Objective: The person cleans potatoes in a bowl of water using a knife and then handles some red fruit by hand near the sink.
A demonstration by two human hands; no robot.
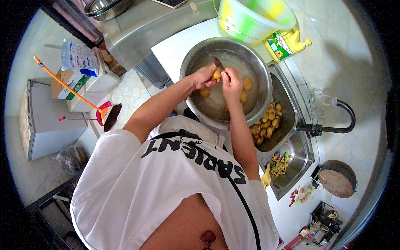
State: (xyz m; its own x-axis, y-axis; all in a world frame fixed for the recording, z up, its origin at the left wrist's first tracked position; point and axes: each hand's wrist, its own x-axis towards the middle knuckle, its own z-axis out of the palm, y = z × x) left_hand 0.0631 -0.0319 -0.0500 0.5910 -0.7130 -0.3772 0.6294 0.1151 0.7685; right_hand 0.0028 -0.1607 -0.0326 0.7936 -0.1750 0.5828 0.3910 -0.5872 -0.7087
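Over a wide stainless-steel basin point(264, 107) of cloudy water, my left hand point(204, 78) holds a small yellow-brown potato point(216, 74). My right hand point(232, 85) grips a knife, its dark blade point(217, 63) angled up and left against or just above the potato; the handle is hidden in my fingers. Other potatoes rest in the basin: one point(205, 92) below my left hand, and a couple point(247, 83) to the right of my right hand. Many more unpeeled-looking potatoes point(267, 125) lie in the sink bowl point(289, 107) beside the basin.
The second sink bowl point(300, 156) contains cut green and reddish pieces point(280, 164). A black faucet point(339, 128) arches at the right. Behind the basin stand a green-yellow plastic bucket point(240, 22) and a yellow detergent bottle point(286, 45). A pan point(337, 179) leans farther right; a broom point(70, 89) is at left.
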